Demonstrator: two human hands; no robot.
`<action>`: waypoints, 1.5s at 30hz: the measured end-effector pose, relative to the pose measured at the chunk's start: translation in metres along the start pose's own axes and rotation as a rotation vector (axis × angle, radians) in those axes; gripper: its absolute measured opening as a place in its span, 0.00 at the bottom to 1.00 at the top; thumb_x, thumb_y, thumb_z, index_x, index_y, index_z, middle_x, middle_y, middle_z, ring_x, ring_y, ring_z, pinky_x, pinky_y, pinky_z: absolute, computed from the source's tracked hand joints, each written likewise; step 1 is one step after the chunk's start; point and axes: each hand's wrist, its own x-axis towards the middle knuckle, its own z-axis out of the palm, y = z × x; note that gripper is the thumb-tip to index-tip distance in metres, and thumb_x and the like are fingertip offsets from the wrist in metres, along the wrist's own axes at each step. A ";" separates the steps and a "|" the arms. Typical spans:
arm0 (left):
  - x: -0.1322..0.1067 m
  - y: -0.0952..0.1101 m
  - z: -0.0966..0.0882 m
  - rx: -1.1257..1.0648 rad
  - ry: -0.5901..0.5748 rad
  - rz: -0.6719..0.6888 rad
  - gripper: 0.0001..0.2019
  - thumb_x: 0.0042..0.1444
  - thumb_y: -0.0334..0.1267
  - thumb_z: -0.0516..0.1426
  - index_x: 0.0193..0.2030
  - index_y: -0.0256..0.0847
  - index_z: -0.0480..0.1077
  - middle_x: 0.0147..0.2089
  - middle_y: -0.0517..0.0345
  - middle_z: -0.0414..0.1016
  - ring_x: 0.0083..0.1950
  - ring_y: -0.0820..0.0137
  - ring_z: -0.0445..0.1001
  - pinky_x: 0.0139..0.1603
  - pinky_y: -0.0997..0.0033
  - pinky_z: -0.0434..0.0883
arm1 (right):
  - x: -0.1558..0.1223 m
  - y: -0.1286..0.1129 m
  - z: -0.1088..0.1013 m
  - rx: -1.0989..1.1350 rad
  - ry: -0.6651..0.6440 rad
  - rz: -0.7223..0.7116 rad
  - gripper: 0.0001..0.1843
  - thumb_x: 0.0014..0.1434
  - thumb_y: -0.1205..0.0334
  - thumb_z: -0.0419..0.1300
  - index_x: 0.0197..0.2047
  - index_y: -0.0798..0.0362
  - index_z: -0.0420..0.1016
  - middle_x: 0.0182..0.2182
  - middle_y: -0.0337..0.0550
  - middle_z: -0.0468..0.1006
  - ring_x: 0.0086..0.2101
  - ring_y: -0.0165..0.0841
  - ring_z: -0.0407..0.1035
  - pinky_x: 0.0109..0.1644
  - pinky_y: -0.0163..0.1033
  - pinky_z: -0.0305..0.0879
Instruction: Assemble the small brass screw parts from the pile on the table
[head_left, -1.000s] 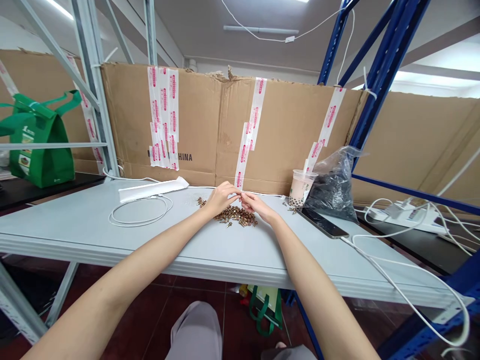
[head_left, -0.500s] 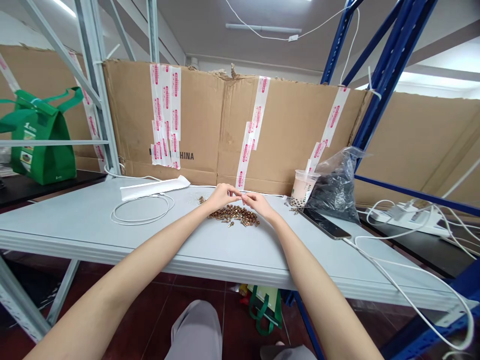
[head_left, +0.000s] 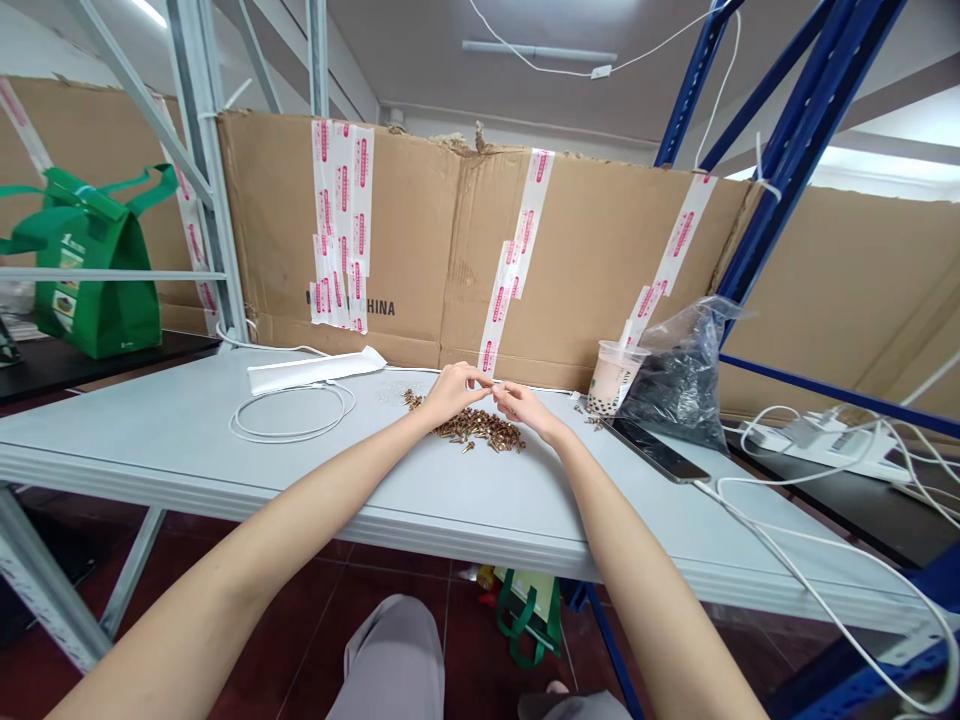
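A pile of small brass-coloured screws [head_left: 487, 430] lies on the grey tabletop [head_left: 420, 490]. Just above its back edge my left hand [head_left: 457, 392] and my right hand [head_left: 521, 403] meet at the fingertips. The left thumb and forefinger are pinched together, pointing right. Fingers of the right hand are closed too, their tips against the left ones. Whatever sits between the fingertips is too small to make out. A few more screws [head_left: 411, 399] lie left of the left hand, partly covered by it.
At right stand a bubble tea cup [head_left: 611, 378], a clear bag of dark material [head_left: 671, 385] and a phone [head_left: 656, 450] with a white cable. To the left lie a white paper strip [head_left: 315, 373] and a coiled cable [head_left: 281, 436]. Cardboard [head_left: 405, 230] walls the back.
The whole view has shifted slightly, moving the scene a little to the right. Both hands stay together over the screws, with their fingertips barely changed.
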 end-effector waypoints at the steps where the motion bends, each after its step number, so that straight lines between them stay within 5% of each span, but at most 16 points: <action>1: 0.000 -0.001 0.000 0.000 0.007 -0.002 0.06 0.47 0.36 0.57 0.33 0.41 0.74 0.31 0.59 0.75 0.31 0.73 0.65 0.34 0.73 0.63 | 0.000 -0.001 0.000 0.006 -0.003 0.001 0.21 0.49 0.43 0.53 0.26 0.54 0.58 0.18 0.32 0.53 0.18 0.22 0.45 0.21 0.31 0.40; 9: -0.001 -0.002 0.000 -0.030 -0.034 -0.005 0.06 0.45 0.33 0.57 0.32 0.40 0.74 0.30 0.60 0.74 0.31 0.74 0.66 0.33 0.75 0.64 | -0.003 -0.002 0.002 0.036 -0.029 0.010 0.24 0.53 0.42 0.47 0.20 0.54 0.51 0.18 0.32 0.46 0.19 0.22 0.40 0.21 0.33 0.35; 16: -0.001 0.002 0.001 -0.020 -0.009 -0.017 0.06 0.46 0.34 0.57 0.32 0.41 0.74 0.29 0.61 0.74 0.30 0.74 0.65 0.32 0.75 0.63 | -0.002 -0.004 0.000 0.079 -0.050 0.011 0.20 0.50 0.43 0.51 0.28 0.54 0.58 0.19 0.32 0.46 0.18 0.22 0.39 0.21 0.33 0.34; 22: -0.001 0.003 0.003 -0.003 -0.031 0.011 0.06 0.46 0.34 0.57 0.32 0.42 0.74 0.29 0.61 0.74 0.30 0.74 0.65 0.32 0.74 0.63 | 0.001 0.000 0.002 0.014 0.042 -0.027 0.24 0.52 0.41 0.48 0.19 0.54 0.51 0.17 0.33 0.47 0.18 0.23 0.39 0.21 0.34 0.35; 30: -0.001 0.004 -0.001 -0.006 0.001 0.007 0.05 0.47 0.36 0.58 0.32 0.41 0.74 0.30 0.61 0.75 0.31 0.73 0.65 0.33 0.73 0.62 | -0.002 -0.004 -0.001 0.053 -0.003 -0.014 0.20 0.51 0.44 0.51 0.29 0.54 0.59 0.18 0.32 0.49 0.18 0.22 0.42 0.21 0.32 0.37; 37: -0.002 0.005 0.003 0.023 -0.040 0.014 0.05 0.47 0.37 0.57 0.31 0.42 0.74 0.29 0.60 0.74 0.30 0.73 0.65 0.31 0.73 0.61 | 0.000 -0.001 0.001 0.032 0.019 0.000 0.24 0.52 0.42 0.48 0.20 0.54 0.53 0.16 0.32 0.48 0.17 0.22 0.40 0.21 0.33 0.35; 45: -0.001 0.004 0.003 0.001 -0.013 0.017 0.06 0.48 0.37 0.56 0.32 0.43 0.74 0.30 0.61 0.75 0.30 0.73 0.64 0.31 0.74 0.61 | -0.002 -0.002 -0.002 0.072 -0.062 -0.011 0.20 0.52 0.44 0.50 0.28 0.54 0.60 0.17 0.31 0.50 0.17 0.22 0.42 0.20 0.32 0.37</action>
